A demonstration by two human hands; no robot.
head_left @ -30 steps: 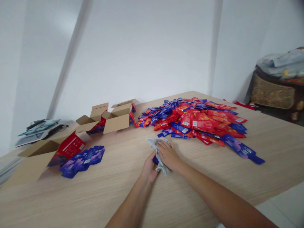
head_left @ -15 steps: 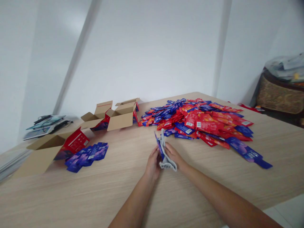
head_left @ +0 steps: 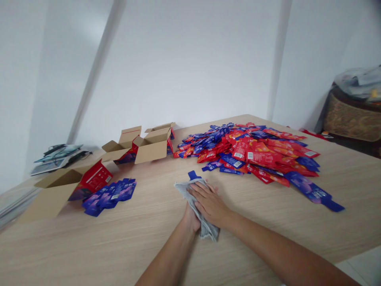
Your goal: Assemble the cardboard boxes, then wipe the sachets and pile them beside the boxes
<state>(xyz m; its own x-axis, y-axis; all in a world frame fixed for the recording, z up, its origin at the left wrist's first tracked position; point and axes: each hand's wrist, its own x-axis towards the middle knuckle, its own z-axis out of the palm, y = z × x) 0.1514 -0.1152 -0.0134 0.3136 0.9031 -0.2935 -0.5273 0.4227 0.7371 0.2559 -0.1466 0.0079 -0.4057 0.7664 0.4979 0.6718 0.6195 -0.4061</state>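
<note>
Have turned the blue packet (head_left: 193,175) and grey cloth (head_left: 209,232) from edge-on to flatter since half a second ago, and brought the right hand (head_left: 210,204) from the side to on top. Lay straight right-hand fingers across the soft, rumpled fabric. Support packet and cloth with the left hand (head_left: 191,219) beneath, over the pale, wood-grained table (head_left: 89,246); cannot tell its grip, under the folds. Can see only the packet's thin, smooth tab, pointing forward and slightly left, with long axis running back under the cloth.
</note>
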